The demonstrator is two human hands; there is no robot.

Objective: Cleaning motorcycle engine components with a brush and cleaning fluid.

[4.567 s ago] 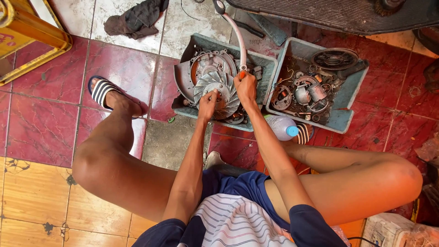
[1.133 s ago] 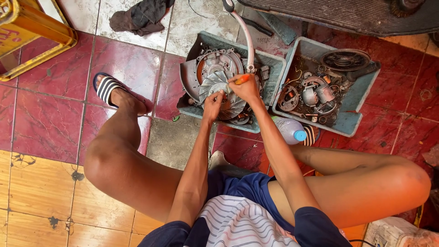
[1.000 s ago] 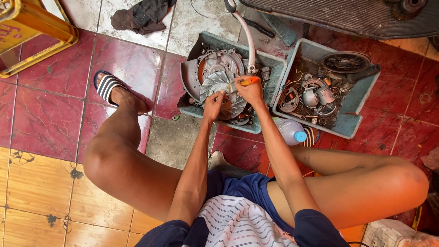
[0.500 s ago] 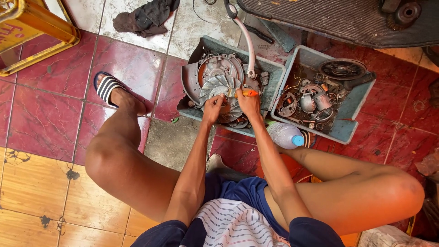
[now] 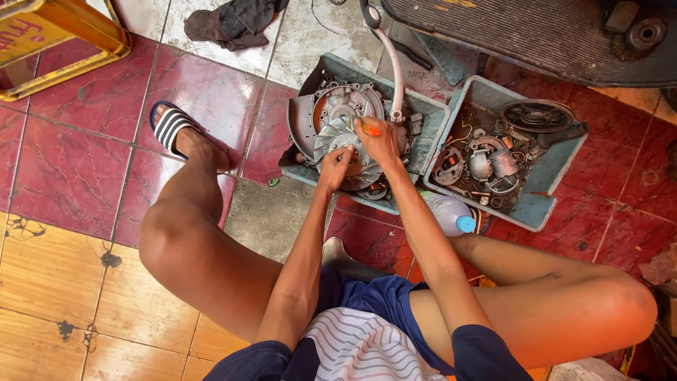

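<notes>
A grey metal engine part with a finned fan wheel (image 5: 337,134) sits in a teal plastic tray (image 5: 423,106) on the floor in front of me. My left hand (image 5: 336,159) rests on the lower part of the fan wheel, fingers bent against it. My right hand (image 5: 377,141) is closed around an orange-handled tool (image 5: 369,130) held over the middle of the part. A white curved lever (image 5: 392,67) rises from the part's right side.
A second teal tray (image 5: 557,166) of dark engine parts lies to the right. A plastic bottle with a blue cap (image 5: 451,214) lies by my right knee. A yellow crate (image 5: 67,39), a dark rag (image 5: 233,20), and a black ribbed mat (image 5: 522,32) lie farther off.
My right hand with the orange tool has moved slightly down and left over the engine part. My left hand stays on the fan wheel. The view has shifted a little.
</notes>
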